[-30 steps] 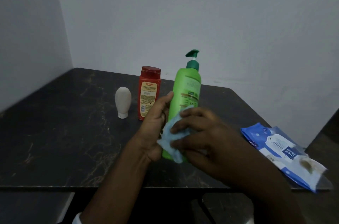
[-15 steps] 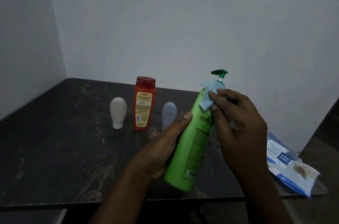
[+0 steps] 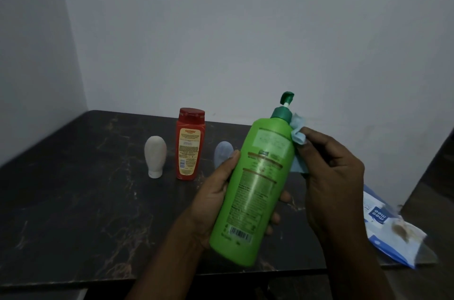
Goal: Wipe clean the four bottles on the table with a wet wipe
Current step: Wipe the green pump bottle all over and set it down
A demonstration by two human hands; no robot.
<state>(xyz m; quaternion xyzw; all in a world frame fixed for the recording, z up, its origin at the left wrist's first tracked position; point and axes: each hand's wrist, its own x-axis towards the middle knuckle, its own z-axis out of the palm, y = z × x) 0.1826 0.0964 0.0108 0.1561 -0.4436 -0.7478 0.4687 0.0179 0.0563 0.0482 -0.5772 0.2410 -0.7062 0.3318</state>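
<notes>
Tipped steeper, green bottle (image 3: 255,191) is gripped by left hand (image 3: 213,201); right hand (image 3: 331,176) pinches wipe (image 3: 298,137) against it.

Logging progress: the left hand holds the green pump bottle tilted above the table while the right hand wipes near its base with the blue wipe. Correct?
No: in the head view the right hand holds the blue wipe against the green pump bottle at its shoulder, below the pump collar, not near its base. The left hand does hold it tilted above the table.
</notes>
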